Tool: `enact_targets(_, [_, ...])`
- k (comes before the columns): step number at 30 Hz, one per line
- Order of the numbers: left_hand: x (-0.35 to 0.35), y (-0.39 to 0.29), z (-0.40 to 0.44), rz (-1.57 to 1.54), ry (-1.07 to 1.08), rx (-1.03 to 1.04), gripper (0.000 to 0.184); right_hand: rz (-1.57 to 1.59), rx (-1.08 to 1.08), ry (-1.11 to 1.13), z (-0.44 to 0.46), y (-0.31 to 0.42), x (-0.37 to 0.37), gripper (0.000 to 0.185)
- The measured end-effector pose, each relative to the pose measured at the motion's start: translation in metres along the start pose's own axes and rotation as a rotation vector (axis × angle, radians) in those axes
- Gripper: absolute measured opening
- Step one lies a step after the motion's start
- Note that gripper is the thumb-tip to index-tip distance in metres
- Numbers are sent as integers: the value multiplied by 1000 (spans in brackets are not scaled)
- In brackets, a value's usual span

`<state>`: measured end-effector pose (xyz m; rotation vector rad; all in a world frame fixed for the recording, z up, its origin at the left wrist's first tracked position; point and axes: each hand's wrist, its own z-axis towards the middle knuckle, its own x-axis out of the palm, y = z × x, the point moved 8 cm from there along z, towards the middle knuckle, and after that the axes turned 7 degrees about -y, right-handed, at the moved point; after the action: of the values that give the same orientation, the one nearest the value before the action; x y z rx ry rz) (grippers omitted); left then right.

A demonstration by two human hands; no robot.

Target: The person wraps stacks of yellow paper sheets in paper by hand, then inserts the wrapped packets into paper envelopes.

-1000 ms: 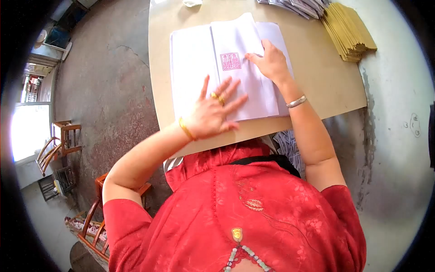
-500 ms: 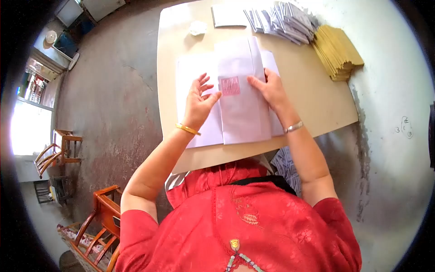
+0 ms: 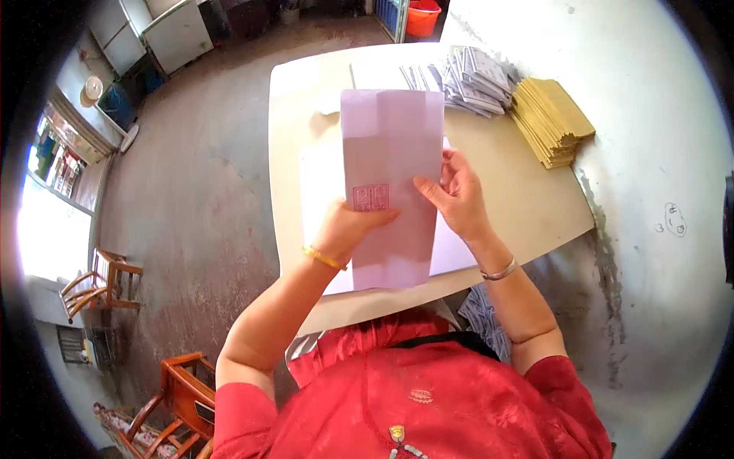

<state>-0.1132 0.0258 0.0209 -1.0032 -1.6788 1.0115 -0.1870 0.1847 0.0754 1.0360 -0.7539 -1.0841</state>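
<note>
A tall folded sheet of white paper (image 3: 394, 153) with a red printed square stamp (image 3: 371, 197) is raised off the table in front of me. My left hand (image 3: 345, 229) grips its lower left side, thumb across the front beside the stamp and fingers hidden behind. At the right edge, my right hand (image 3: 459, 200) has its thumb over the paper's face and its fingers curled by the edge, partly out of sight. Beneath lies a stack of flat white sheets (image 3: 456, 249), mostly covered by the folded one.
The pale table (image 3: 527, 206) carries a pile of folded white papers (image 3: 475, 80) and a stack of yellow-brown paper (image 3: 552, 122) at the back right, near the wall. More folded papers (image 3: 487, 317) lie below the table edge. Wooden chairs (image 3: 183, 398) stand at left.
The folded paper has been lifted off the stack. My left hand has gone from open beside it to gripping it. My right hand stays at its right edge. The view has tilted up.
</note>
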Motion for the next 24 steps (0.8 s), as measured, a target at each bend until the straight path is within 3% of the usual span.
enact_targets(1, [-2,-11,-6,58,-31,63,25,-78,-83,-47,7,18,-5,53])
enact_targets(4, [-12,-28,-14,205,-87,159,23,-550,-654,-239,7,122,-8,56])
enact_targets(7, [-14,-47,-27,300,-110,309,20,-715,-917,-156,6,169,7,57])
enact_targets(11, [-16,-71,-47,341,-178,530,9,-889,-1044,-108,-1,194,15,47])
enact_targets(14, [-18,-86,-60,540,-262,725,9,-895,-1069,-76,-15,203,17,46])
enact_targets(18, [-21,-93,-65,478,-268,866,6,-945,-1088,84,-37,214,33,40])
enact_targets(19, [-26,-88,-64,498,-276,921,10,-951,-1113,88,-44,217,36,28])
enact_targets(24, [-27,-97,-78,642,-264,1137,12,-1003,-1123,237,-62,233,55,27])
